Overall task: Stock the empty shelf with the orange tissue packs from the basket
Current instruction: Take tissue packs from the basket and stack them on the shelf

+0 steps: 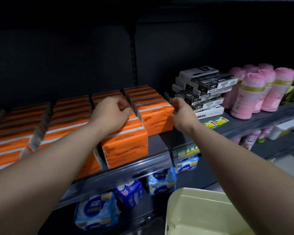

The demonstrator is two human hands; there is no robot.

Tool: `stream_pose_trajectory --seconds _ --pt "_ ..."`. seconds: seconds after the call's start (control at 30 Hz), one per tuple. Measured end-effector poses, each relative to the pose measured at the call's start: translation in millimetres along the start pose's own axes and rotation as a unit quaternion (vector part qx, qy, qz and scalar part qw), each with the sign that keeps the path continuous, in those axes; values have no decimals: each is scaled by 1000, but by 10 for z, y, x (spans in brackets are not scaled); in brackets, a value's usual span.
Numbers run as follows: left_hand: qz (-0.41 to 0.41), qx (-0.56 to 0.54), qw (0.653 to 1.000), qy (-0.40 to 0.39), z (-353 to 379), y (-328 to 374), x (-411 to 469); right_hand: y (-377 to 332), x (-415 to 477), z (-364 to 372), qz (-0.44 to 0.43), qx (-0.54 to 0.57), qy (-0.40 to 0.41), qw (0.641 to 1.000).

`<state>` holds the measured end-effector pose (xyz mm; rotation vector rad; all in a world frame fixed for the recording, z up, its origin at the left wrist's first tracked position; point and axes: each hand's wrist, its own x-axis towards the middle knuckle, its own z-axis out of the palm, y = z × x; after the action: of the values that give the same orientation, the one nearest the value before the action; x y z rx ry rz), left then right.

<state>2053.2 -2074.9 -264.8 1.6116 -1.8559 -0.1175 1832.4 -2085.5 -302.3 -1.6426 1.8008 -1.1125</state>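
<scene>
Back panel: a dark wall panel [75, 56] rises behind the front right pack [155, 122]; its slotted upright post [133, 53] stands above and behind that pack. The room is dim.
Shelf: the grey shelf board [244, 122] carries the front right pack, with bare board to the pack's right and in front of it. A clear price rail [126, 168] runs along the edge below it.
Orange tissue packs [71, 114]: they fill the board in rows to the left of and behind the front right pack, standing on edge. One pack left of it sits further forward.
Basket: a cream basket [202, 200] sits well below and to the right of the front right pack.
Pink rolls [255, 92]: well to its right.
Black-and-white boxes [205, 87]: stacked just to its right, further back.
Blue packs [160, 181]: on the lower shelf below it.
Left hand [111, 114]: rests on the pack tops just left of it, fingers curled down at the gap. I cannot tell whether they pinch a pack.
Right hand [182, 114]: at its right side, fingers loosely spread, holding nothing.
Arrow sticker [215, 122]: lies flat to its right.
</scene>
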Motion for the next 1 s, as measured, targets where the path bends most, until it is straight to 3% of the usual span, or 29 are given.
stream_pose_trajectory --seconds 0.37,0.57,0.83,1.0 --pt "-5 48 999 2 -553 141 -532 -589 -672 -238 -161 -144 -25 976" --pt "-5 90 996 -9 -1116 90 -1100 -1064 -1289 -86 -215 -167 -65 960" --pt "-61 110 992 -25 -2020 -527 -2178 -1709 -2414 451 -265 -159 -156 938" --pt "-137 114 983 -40 -2545 -1122 -2907 -2083 -3048 976 -284 -128 -218 925"
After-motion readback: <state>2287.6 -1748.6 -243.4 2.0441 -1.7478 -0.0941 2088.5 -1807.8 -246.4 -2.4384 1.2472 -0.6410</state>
